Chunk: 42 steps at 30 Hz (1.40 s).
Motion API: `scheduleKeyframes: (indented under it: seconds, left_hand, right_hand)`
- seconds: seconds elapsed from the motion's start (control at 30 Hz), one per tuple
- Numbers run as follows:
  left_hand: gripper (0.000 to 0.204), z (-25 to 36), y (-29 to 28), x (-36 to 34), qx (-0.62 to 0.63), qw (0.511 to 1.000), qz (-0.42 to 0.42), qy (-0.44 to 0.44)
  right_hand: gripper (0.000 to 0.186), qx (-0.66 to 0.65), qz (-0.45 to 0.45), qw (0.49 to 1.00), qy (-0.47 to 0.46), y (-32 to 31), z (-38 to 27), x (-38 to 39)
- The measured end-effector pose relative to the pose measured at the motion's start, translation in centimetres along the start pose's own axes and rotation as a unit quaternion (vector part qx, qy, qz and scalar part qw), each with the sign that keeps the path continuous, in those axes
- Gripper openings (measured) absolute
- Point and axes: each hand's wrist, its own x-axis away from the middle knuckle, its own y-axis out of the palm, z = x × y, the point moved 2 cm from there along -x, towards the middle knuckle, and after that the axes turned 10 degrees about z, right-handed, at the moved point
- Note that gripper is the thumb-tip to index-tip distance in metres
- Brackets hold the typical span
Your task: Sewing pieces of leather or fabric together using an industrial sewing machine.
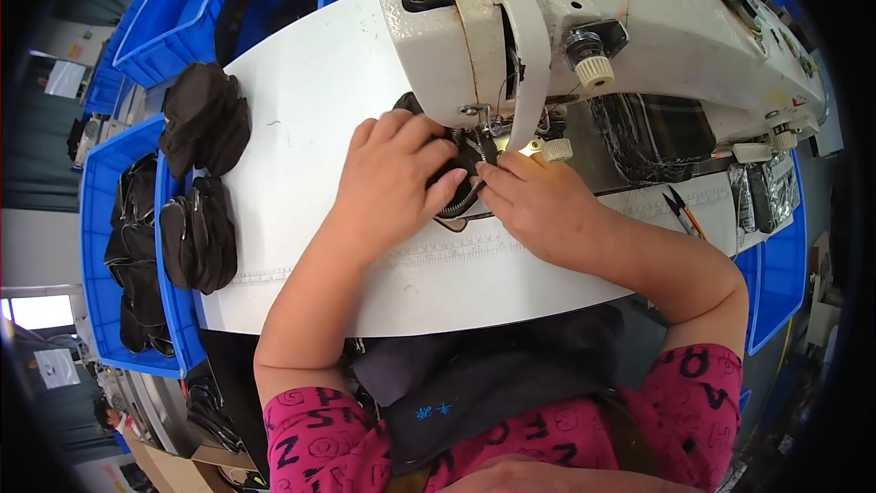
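Under the needle area of a white sewing machine (438, 59) lies a black fabric piece with a zipper (463, 190), its teeth curving along the near edge. My left hand (388, 173) curls over the left side of this piece, fingers bent on the cloth and thumb along its edge. Close to the presser foot, my right hand (543, 205) pinches the right side of the piece by the zipper. Both fingertips and the machine head hide much of the cloth.
Black pouches (205, 119) are stacked at the table's left edge, beside a blue bin (96, 310) holding more. Dark plaid fabric (652, 132) lies under the machine arm. Thread snips (684, 212) rest on the white table (310, 128) near my right forearm.
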Motion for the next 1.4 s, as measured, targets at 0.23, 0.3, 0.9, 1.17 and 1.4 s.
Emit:
scheduleKeyframes:
  seconds: [0.23,0.3,0.9,1.17,1.4]
  left_hand:
    - [0.025,-3.1,1.3,0.5,0.154,0.971,-0.036,-0.181]
    - [0.025,-3.1,1.5,0.2,0.186,0.957,-0.06,-0.214]
    - [0.05,-3.8,-0.6,0.6,0.338,0.895,-0.134,-0.259]
    - [0.033,-1.5,-1.2,0.2,0.117,0.983,0.106,-0.094]
    - [0.015,0.7,1.5,0.5,0.315,0.949,-0.005,-0.032]
  right_hand:
    - [0.035,-0.011,0.012,1.0,0.011,0.8,0.1,0.0]
    - [0.034,-0.009,0.038,0.999,0.011,1.3,0.0,-0.1]
    - [0.055,-0.016,0.075,0.997,0.027,1.4,-0.8,-1.9]
    - [0.051,-0.118,0.023,0.992,0.035,2.5,-0.4,-2.0]
    - [0.039,-0.11,-0.001,0.993,0.031,3.2,-0.5,-1.6]
